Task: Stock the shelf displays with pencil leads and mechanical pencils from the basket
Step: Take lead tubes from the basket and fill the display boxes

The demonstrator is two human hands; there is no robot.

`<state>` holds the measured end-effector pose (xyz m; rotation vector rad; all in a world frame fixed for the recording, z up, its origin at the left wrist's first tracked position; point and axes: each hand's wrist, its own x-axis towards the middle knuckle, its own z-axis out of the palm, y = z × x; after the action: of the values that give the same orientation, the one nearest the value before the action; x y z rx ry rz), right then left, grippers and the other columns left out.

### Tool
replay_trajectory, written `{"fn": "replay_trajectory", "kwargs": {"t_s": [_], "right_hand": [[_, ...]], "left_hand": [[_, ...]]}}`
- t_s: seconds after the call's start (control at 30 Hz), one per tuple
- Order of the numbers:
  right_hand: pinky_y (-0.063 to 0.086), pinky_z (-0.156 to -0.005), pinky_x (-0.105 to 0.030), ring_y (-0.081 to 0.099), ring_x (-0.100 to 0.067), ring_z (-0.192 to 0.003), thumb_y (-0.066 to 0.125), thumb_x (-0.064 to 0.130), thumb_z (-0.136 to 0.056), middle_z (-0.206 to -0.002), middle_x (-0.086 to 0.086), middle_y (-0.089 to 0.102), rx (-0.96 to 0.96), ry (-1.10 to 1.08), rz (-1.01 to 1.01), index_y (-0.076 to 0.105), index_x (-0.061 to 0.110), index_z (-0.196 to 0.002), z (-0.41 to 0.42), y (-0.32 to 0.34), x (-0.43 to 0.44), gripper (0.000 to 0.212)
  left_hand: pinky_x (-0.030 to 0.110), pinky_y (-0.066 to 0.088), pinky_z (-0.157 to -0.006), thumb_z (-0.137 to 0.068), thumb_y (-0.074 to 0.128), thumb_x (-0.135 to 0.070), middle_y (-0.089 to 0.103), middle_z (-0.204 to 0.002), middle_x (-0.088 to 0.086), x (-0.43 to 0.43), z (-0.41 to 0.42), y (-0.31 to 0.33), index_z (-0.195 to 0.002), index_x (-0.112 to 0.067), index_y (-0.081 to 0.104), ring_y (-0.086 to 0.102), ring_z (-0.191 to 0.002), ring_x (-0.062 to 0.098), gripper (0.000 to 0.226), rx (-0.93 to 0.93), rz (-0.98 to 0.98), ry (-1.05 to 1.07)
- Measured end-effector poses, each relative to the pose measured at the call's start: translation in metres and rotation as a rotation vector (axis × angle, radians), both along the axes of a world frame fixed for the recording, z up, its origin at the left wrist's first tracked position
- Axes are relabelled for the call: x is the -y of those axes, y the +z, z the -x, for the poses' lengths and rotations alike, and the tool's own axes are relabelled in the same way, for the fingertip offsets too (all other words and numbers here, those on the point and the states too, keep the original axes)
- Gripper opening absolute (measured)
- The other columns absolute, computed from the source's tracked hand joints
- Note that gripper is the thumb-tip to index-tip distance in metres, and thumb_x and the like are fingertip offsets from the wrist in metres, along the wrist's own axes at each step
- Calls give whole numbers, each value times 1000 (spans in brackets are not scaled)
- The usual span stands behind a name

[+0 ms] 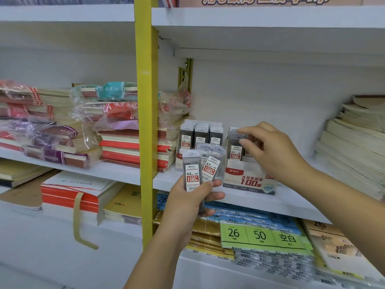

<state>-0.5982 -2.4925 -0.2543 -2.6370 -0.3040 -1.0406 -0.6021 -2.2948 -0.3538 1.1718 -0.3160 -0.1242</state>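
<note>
Left hand (187, 199), nearest us: fingers and thumb curl round a fan of slim clear-plastic lead cases (200, 170) with red-and-white labels, marked 0.5 and 0.7. Right hand (268, 147): thumb and fingertips pinch the top of one 0.7 case (235, 146), upright in the red-and-white cardboard display box (248, 181) on the white shelf (270, 203). We judge it best seated square, label forward, keeping 0.5 stock for the neighbouring box (200, 138). Basket not in view.
</note>
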Motion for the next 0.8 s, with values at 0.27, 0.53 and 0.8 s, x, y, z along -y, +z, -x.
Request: {"fn": "replay_trajectory", "kwargs": {"t_s": [0.27, 0.53, 0.8], "right_hand": [[53, -56, -25, 69, -10, -65, 69, 19, -88, -78, -1, 72, -393, 325, -571, 58, 24, -102, 27, -11, -32, 18], [51, -54, -16, 68, -6, -68, 60, 11, -93, -83, 1, 71, 14, 324, -689, 53, 32, -95, 23, 25, 0, 22], [47, -65, -10, 60, -1, -80, 61, 17, -93, -89, 12, 62, 74, 235, -204, 50, 37, -99, 15, 28, 4, 24]], "left_hand": [[20, 53, -50, -95, 67, -21, 79, -103, -2, 5, 6, 1, -118, -29, 61, 77, -89, 18, 25, 34, -42, -64], [20, 53, -52, -95, 66, -26, 79, -96, -5, 1, -1, -6, -118, -34, 58, 75, -74, 12, 25, 44, -93, 46], [21, 50, -48, -96, 65, -28, 78, -92, -1, -2, -6, -6, -118, -36, 58, 66, -59, 7, 25, 40, -71, 82]]}}
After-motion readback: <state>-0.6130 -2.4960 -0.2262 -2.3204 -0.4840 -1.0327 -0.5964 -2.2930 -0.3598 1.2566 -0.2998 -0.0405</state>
